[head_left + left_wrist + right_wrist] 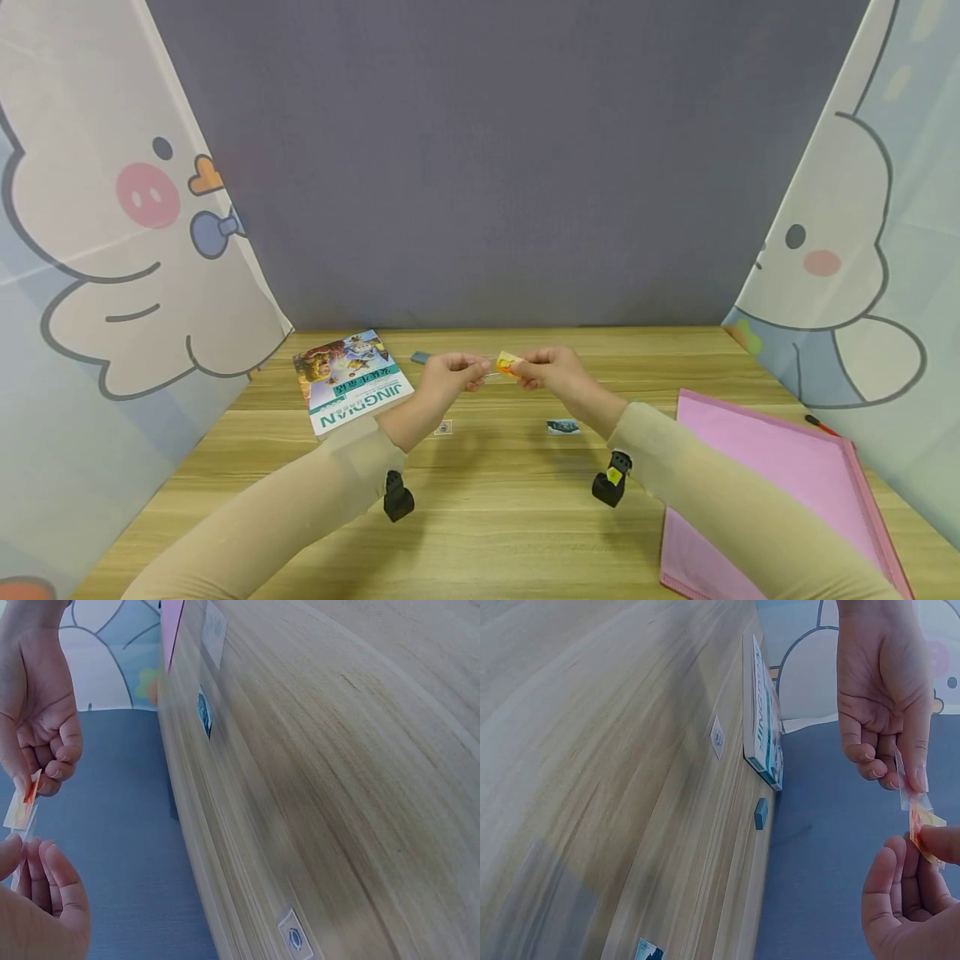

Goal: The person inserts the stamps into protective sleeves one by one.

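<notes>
Above the middle of the table, the left hand (452, 377) pinches a small clear plastic sleeve (904, 780) between thumb and fingers. Facing it, the right hand (557, 372) pinches a small yellow and orange stamp (507, 363) by its outer end. In the right wrist view the stamp's inner edge meets the sleeve's end; whether it lies inside the sleeve I cannot tell. Two small picture stamps lie flat on the wood below the hands: a pale one (443, 427) with a round print, and a blue-and-dark one (562, 427).
A book (352, 383) with a colourful cover lies at the back left, and a small blue-grey block (420, 357) beside it. To the right is a pink zip pouch (780, 483), partly under the right sleeve. A red and black pen-like tool (822, 425) lies beyond it.
</notes>
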Motion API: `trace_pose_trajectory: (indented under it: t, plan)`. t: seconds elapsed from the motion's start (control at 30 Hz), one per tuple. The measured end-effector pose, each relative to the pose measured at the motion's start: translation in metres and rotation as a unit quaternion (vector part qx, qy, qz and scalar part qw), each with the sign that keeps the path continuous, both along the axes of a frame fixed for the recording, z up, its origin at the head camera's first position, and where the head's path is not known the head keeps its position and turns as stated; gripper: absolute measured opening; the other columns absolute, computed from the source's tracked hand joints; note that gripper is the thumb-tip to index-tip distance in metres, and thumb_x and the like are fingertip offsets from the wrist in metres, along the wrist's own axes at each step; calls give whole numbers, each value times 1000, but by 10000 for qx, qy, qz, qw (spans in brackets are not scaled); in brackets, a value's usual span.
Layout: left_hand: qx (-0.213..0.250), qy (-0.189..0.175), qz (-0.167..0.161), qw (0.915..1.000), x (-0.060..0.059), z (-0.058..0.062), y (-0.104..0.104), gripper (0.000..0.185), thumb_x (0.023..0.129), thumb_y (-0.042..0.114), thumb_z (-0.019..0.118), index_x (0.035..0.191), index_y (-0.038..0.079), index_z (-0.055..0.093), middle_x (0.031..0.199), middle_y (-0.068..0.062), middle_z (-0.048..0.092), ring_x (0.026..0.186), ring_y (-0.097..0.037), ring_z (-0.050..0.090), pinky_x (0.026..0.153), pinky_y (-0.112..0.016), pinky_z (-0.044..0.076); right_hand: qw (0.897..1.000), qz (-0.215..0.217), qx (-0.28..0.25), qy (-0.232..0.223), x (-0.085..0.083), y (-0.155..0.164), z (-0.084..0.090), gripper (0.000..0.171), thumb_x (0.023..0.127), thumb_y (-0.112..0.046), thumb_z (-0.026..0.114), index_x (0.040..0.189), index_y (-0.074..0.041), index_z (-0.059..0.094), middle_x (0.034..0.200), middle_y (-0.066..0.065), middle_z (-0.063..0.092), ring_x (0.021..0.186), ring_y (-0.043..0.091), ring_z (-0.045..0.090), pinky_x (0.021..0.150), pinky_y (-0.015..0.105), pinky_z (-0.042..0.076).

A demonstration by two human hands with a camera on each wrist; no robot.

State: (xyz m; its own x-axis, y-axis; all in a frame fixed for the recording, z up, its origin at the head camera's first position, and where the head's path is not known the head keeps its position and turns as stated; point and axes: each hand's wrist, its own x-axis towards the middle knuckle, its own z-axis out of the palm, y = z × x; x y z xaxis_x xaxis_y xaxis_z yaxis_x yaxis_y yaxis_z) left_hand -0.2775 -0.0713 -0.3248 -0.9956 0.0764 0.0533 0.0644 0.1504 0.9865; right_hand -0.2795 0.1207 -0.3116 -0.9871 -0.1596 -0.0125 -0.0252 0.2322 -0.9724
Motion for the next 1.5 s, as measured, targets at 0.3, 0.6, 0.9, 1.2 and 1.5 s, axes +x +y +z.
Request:
trace_pose_trajectory:
  t: [0.3,0.6,0.9,1.2,1.5]
  plan:
    - [76,28,39,10000,2,3,1,23,89,17,72,102,-1,71,83,-2,69,75,-16,67,75,-31,58,9995,279,142,-63,0,0,-1,25,91,-10,67,105,10,65,94,11,68,77,18,65,71,25,57]
    - [26,53,18,10000,1,-2,0,21,89,19,72,100,1,72,87,-2,69,81,-19,66,79,-33,58,9982,549,228,-59,1,1,-1,23,91,-10,67,103,9,66,87,7,67,75,16,63,83,40,57]
    - [-19,129,-134,9998,3,1,3,22,89,21,71,102,2,72,89,-4,70,80,-17,65,82,-36,58,9978,590,303,-83,-1,1,-1,23,91,-11,66,106,7,66,96,17,68,78,20,63,80,36,58]
    - [-8,254,-81,9996,3,-2,8,19,90,18,70,99,1,72,84,-4,69,75,-14,65,79,-36,58,9976,557,422,-37,0,5,2,28,92,-15,67,112,4,65,97,15,68,82,20,65,83,36,57]
    - [180,353,146,9991,2,1,9,20,89,16,71,101,-1,72,89,-9,72,70,-9,67,80,-39,59,9991,431,3,35,-2,11,2,26,93,-7,64,113,9,62,102,20,69,84,19,69,89,41,57]
